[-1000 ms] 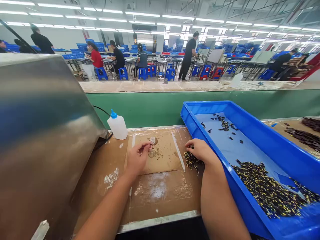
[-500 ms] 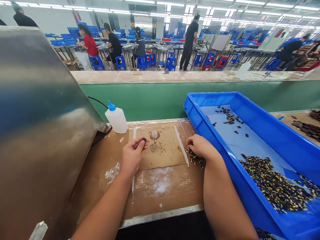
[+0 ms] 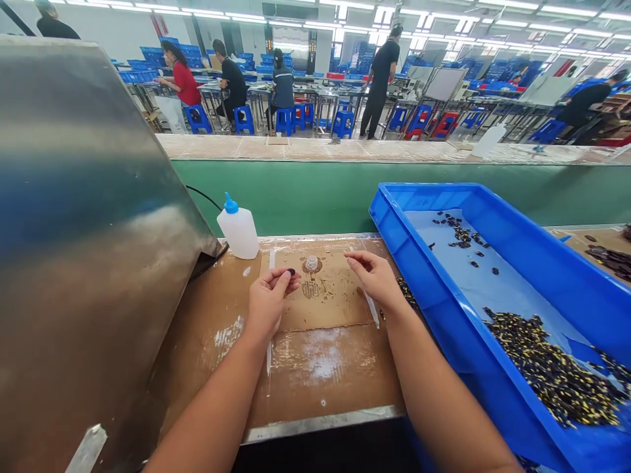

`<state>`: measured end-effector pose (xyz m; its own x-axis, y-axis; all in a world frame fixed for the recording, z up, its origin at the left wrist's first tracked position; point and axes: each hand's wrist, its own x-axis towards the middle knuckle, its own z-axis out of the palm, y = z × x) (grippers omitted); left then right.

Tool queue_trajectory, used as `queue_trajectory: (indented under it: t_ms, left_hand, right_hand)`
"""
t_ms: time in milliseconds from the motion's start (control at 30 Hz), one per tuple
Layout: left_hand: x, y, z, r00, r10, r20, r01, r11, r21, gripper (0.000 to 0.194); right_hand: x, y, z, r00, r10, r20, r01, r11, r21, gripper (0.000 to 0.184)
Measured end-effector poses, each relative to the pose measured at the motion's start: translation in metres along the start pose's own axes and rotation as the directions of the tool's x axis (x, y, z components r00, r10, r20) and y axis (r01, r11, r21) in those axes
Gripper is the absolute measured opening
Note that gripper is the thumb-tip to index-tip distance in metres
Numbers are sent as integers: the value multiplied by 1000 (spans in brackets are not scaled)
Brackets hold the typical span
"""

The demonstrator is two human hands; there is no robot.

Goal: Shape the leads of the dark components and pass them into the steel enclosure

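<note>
The left hand [image 3: 269, 305] has a narrow grip, thumb and forefinger pinching a small dark oval part [image 3: 292, 272] just above the cardboard sheet [image 3: 325, 309]. The right hand [image 3: 375, 279] hovers over the right side of that sheet, its fingers [image 3: 355, 258] bunched narrow; whether they hold anything is too small to tell. Between the hands, on the sheet, sits a small clear round piece [image 3: 311, 263] on a brownish ring stain, with a patch of small ridged marks [image 3: 310, 290] just below it. A loose spill of dark, yellow-flecked parts [image 3: 407, 292] lies on the bench [image 3: 320, 387] just beside the sheet, against the wall of a blue plastic tray [image 3: 394, 223]. Inside the tray, on a pale blue liner [image 3: 453, 276], a large heap of the same parts [image 3: 552, 371] lies toward the near end, with a few dark pieces scattered further up. A white squeeze bottle with a blue cap [image 3: 238, 231] stands at the back edge of the bench, beside a tilted stainless steel panel [image 3: 83, 230].
</note>
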<state>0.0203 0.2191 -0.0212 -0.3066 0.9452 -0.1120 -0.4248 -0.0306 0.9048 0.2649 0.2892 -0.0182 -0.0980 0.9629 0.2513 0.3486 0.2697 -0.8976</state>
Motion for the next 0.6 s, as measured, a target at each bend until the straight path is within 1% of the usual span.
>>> queue_trajectory:
  t_ms: [100, 167, 267, 367, 467, 600]
  left_hand:
    - [3, -2, -2, 998, 51, 38, -53, 997, 61, 49]
    - [6, -4, -5, 994, 92, 66, -100, 986, 134, 48]
    - [9, -6, -9, 986, 135, 102, -156, 955, 250, 44]
    - [10, -7, -11, 977, 172, 128, -208, 908, 363, 34]
    - [8, -5, -11, 961, 235, 143, -275, 856, 438, 25]
    - [5, -3, -10, 928, 320, 188, -371, 779, 505, 23]
  right_hand:
    - [8, -8, 26, 999, 49, -13, -46, 981, 189, 37]
    - [15, -15, 41, 998, 41, -41, -31, 975, 220, 37]
    - [26, -22, 60, 993, -8, -122, 27, 988, 152, 32]
    - [30, -20, 75, 982, -48, -182, 57, 997, 45, 28]
    - [27, -12, 83, 980, -115, -165, 105, 992, -69, 27]
    - [25, -6, 83, 970, -212, -117, 187, 963, -196, 24]
